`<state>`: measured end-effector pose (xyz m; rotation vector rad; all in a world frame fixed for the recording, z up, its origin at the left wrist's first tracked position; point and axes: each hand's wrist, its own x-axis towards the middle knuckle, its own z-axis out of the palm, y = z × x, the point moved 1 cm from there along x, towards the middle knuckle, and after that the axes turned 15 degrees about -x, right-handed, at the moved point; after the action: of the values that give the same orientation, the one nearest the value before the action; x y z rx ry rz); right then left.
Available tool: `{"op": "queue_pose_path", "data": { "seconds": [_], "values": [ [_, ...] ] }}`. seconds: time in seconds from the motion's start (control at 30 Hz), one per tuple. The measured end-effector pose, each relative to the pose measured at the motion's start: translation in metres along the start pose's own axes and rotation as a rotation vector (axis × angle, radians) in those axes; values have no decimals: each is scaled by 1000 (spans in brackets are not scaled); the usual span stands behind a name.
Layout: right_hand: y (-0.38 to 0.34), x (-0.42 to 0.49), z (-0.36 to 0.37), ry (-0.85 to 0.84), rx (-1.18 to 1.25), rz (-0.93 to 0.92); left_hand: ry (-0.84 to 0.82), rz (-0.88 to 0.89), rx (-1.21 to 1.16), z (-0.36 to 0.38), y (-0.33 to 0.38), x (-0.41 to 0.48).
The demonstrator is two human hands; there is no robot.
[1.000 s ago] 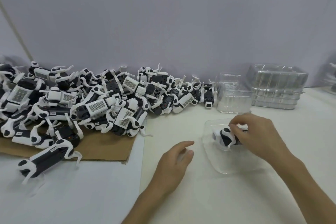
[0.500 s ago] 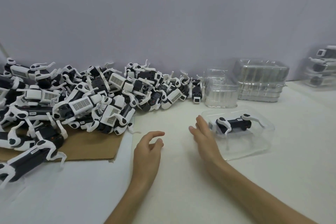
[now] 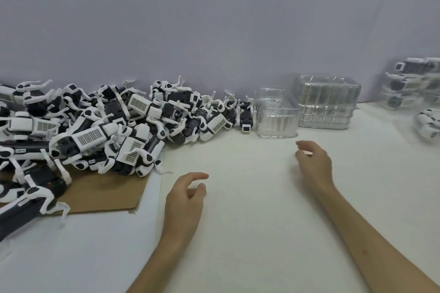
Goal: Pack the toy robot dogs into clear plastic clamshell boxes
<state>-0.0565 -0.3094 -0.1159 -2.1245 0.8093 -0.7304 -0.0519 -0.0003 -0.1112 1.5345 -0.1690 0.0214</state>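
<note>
- The toy robot dogs [image 3: 90, 135] lie in a tangled heap at the left. They have black bodies, curved white legs and white panels with a fine grille.
- The heap sits partly on brown cardboard [image 3: 102, 192] and partly on the white bench [image 3: 250, 233].
- Empty clear clamshell boxes stand by the wall [image 3: 214, 19]: a smaller stack [image 3: 277, 118] just beside the heap's right end and a larger stack [image 3: 327, 102] next to it.
- Blurred filled boxes [image 3: 407, 85] are piled at the far right.
- The left hand [image 3: 184, 200] rests near the cardboard, its fingers [image 3: 197, 176] loosely curled and holding nothing.
- The right hand [image 3: 315, 166] is before the smaller stack, loosely bent and empty.
</note>
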Motion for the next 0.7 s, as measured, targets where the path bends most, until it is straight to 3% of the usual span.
{"op": "queue_pose_path", "data": {
  "seconds": [0.13, 0.33, 0.47, 0.63, 0.7],
  "values": [
    [-7, -4, 4, -48, -50, -157, -18, 2, 45, 0, -1, 0],
    [-46, 21, 14, 83, -92, -322, -43, 50, 92, 2, 3, -2],
    [-70, 59, 16, 107, -386, -496, -49, 61, 125, 2, 3, -2],
    [-75, 103, 25, -55, -807, -535, -32, 77, 109, 1, 3, -2],
    [-75, 114, 27, -115, -833, -536, -25, 80, 110, 1, 3, -1]
  ]
}}
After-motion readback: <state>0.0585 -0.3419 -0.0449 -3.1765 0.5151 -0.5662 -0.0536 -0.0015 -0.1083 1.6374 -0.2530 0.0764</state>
